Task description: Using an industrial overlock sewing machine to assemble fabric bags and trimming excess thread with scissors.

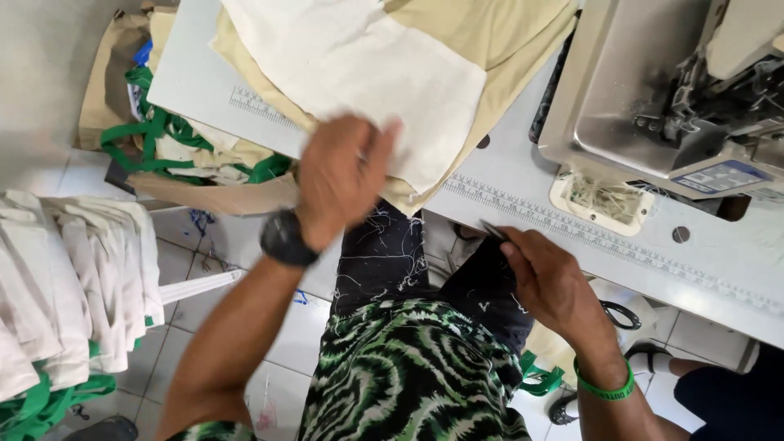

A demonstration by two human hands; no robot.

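From the head view, the person sits at a sewing table [506,175], and the step in hand looks like taking up a fabric piece from the stack. The left hand [339,175], blurred and with a black watch [286,238] at its wrist, lies flat with fingers spread and released on the white cloth panel [384,65], which rests on top of beige fabric pieces [490,33] at the table's near edge. The right hand [551,282], wearing a green wristband [606,390], sits by the table edge with fingers pinched on a small metal tool [492,229], probably snips or tweezers.

The next move seems to call for a firm grip on 1 panel only.

The table is pale grey with printed ruler strips, and a sewing machine [678,98] stands at the right. Below is a white tiled floor [204,245], with folded white cloth [73,278] and green straps [155,135] to the left.
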